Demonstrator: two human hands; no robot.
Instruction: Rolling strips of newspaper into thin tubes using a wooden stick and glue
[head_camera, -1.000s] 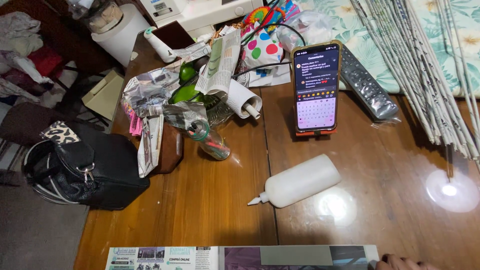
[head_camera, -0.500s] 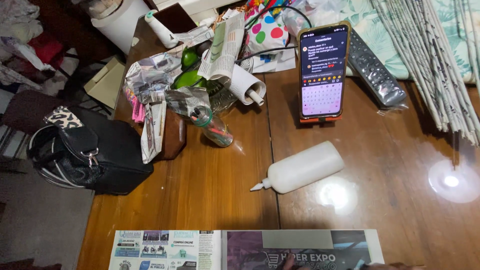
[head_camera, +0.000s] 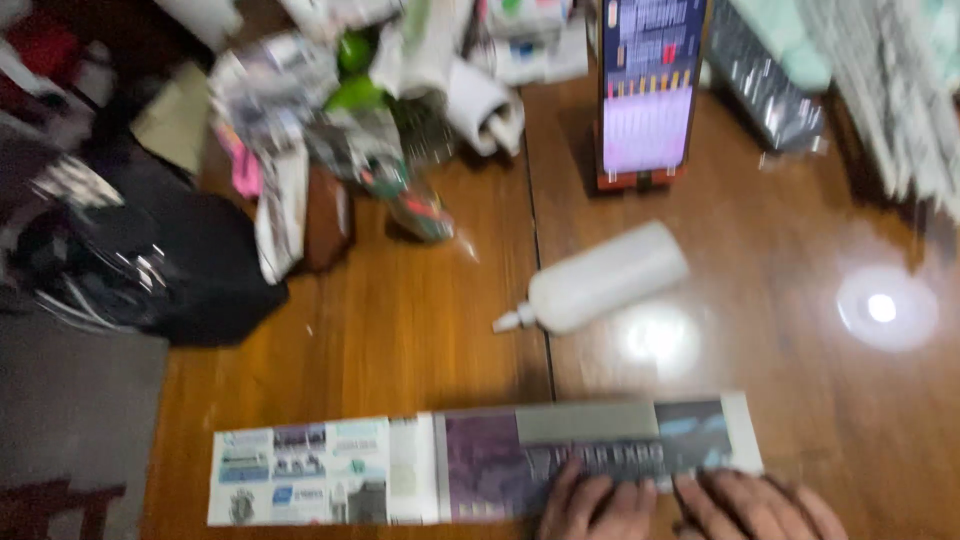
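A long strip of folded newspaper (head_camera: 400, 470) lies flat along the near edge of the wooden table (head_camera: 420, 330). My left hand (head_camera: 598, 505) and my right hand (head_camera: 755, 508) press side by side on the strip's right end, fingers flat and slightly spread. Only the fingers show at the bottom of the frame. A white squeeze bottle (head_camera: 605, 278) lies on its side just beyond the strip, nozzle pointing left. The picture is blurred by motion.
A phone (head_camera: 648, 90) stands upright on a small stand at the back. Left of it sits a heap of crumpled newspaper and green items (head_camera: 350, 120). A black bag (head_camera: 150, 270) rests off the table's left edge. Rolled paper sticks (head_camera: 880, 90) lie at the far right.
The view has tilted down toward the near table edge. The newspaper strip now shows in full, and both my hands have come into view pressing on its right end.
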